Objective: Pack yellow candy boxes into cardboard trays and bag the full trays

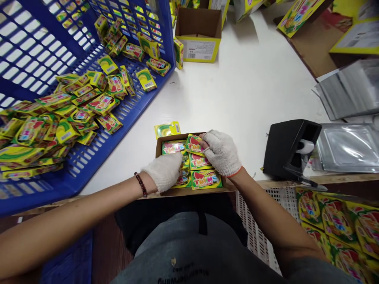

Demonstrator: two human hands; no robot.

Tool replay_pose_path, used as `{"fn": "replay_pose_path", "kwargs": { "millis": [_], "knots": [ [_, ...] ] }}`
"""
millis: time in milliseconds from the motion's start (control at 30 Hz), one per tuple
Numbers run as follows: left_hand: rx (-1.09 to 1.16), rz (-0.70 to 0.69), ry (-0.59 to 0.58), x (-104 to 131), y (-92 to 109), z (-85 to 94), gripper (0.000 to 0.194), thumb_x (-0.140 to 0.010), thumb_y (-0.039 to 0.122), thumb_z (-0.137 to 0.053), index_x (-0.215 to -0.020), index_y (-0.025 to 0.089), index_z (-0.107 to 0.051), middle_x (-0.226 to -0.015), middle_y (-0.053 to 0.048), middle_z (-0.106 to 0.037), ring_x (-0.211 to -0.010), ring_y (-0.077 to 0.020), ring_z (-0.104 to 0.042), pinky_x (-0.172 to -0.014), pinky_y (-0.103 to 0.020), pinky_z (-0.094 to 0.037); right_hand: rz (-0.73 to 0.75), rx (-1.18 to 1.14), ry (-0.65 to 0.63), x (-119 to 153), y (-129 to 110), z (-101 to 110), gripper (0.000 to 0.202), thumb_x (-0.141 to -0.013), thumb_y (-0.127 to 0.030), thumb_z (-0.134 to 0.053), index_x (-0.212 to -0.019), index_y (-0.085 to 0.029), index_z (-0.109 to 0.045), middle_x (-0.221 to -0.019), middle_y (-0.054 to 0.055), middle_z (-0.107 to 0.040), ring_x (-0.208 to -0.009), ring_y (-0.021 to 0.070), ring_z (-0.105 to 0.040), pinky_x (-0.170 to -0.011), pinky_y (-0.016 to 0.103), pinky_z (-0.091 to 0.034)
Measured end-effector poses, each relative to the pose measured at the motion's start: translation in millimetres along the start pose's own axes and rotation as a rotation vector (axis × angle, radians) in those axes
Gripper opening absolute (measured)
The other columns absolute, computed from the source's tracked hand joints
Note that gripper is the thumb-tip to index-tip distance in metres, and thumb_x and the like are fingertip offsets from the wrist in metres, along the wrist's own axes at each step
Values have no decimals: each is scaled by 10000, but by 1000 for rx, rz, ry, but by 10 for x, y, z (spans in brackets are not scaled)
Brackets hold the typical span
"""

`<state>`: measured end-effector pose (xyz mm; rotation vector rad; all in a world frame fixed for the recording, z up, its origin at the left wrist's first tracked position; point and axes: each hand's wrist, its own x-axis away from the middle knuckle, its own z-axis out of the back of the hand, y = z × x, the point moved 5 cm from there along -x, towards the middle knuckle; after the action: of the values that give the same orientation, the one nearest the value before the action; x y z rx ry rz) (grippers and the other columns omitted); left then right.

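An open brown carton (158, 149) lies at the table's front edge, holding several small yellow-green TWINS boxes (206, 179) with a watermelon print. My right hand (222, 153), in a white knit glove, is closed on a tilted TWINS box (194, 145) at the carton's far right part. In a matching glove, my left hand (166, 170) reaches over the carton's left side. Its fingertips point down among the boxes there, and whether they grip one is hidden. Just behind the carton, a single yellow box (167, 129) lies on the table.
To the left, a tipped blue crate (124, 118) holds many loose small boxes. An open carton (197, 49) stands at the back. A black tape dispenser (281, 152) and clear plastic trays (349, 148) are at right. Below the table edge, a white crate (251, 221) holds packed display boxes (337, 221).
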<state>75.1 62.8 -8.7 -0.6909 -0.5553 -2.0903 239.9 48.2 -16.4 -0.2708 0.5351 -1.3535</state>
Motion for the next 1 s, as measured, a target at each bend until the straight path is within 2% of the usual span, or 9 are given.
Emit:
{"fn": "replay_pose_path", "kwargs": {
  "millis": [100, 200, 267, 400, 567, 633, 767, 900, 1000],
  "knots": [
    [-67, -11, 39, -63, 29, 98, 238, -945, 234, -459, -1124, 143, -586, -981, -142, -701, -849, -281, -695, -684, -363, -521, -2, 13, -7, 0, -4, 3, 325, -954, -304, -390, -1016, -178, -683, -930, 105, -672, -848, 251, -600, -732, 370, -412],
    [-256, -101, 275, 32, 129, 165, 232, -937, 129, -431, -1067, 125, -623, -1044, -168, -678, -980, -313, -671, -773, -412, -523, -6, 30, -22, 0, -8, 4, 341, -960, -317, -384, -1015, -162, -683, -946, 122, -677, -858, 259, -604, -736, 377, -420],
    [-323, -161, 362, 151, 176, 108, 209, -930, 138, -471, -1055, 128, -638, -1058, -169, -668, -998, -325, -660, -790, -435, -523, -7, 26, -30, 2, -12, 5, 338, -962, -313, -380, -1023, -170, -680, -954, 117, -680, -865, 258, -605, -743, 377, -422],
    [-344, -175, 297, 233, 169, -78, 195, -918, 118, -512, -1056, 122, -650, -979, -150, -680, -903, -290, -684, -707, -378, -533, -18, 21, -38, 5, -7, 4, 333, -965, -304, -375, -1028, -180, -678, -966, 112, -679, -878, 253, -606, -750, 374, -424],
    [-269, -67, 309, 92, 112, -73, 178, -925, 92, -479, -992, 115, -643, -916, -140, -675, -798, -258, -696, -620, -330, -526, -28, 111, -77, 24, -32, 25, 327, -961, -277, -379, -1070, -186, -674, -983, 106, -672, -884, 253, -596, -750, 378, -400],
    [-239, -139, 354, 123, 108, -53, 153, -918, 101, -503, -972, 121, -645, -913, -134, -672, -812, -258, -691, -652, -353, -546, -27, 219, -86, 52, -94, 77, 320, -950, -292, -420, -1118, -182, -668, -1040, 118, -668, -920, 267, -585, -759, 389, -374],
    [-167, -393, 603, 502, 39, -12, 113, -909, 166, -562, -969, 133, -652, -1040, -134, -671, -979, -268, -653, -848, -419, -560, 41, 415, -198, 129, -279, 143, 369, -894, -309, -532, -1228, -186, -629, -1173, 145, -639, -1009, 302, -547, -799, 411, -325],
    [72, -346, 803, 911, -219, -168, 165, -939, 196, -510, -868, 145, -649, -946, -99, -670, -838, -211, -640, -747, -358, -567, 38, 497, -319, 105, -297, 116, 328, -845, -252, -552, -1154, -211, -654, -1140, 139, -634, -967, 299, -536, -785, 411, -306],
    [175, -326, 879, 1051, -312, -449, 164, -943, 220, -520, -910, 149, -664, -1057, -140, -660, -946, -229, -650, -762, -349, -576, 26, 506, -333, 6, -255, 133, 362, -820, -275, -574, -1171, -229, -645, -1154, 140, -619, -976, 308, -537, -778, 409, -311]
  ]
}}
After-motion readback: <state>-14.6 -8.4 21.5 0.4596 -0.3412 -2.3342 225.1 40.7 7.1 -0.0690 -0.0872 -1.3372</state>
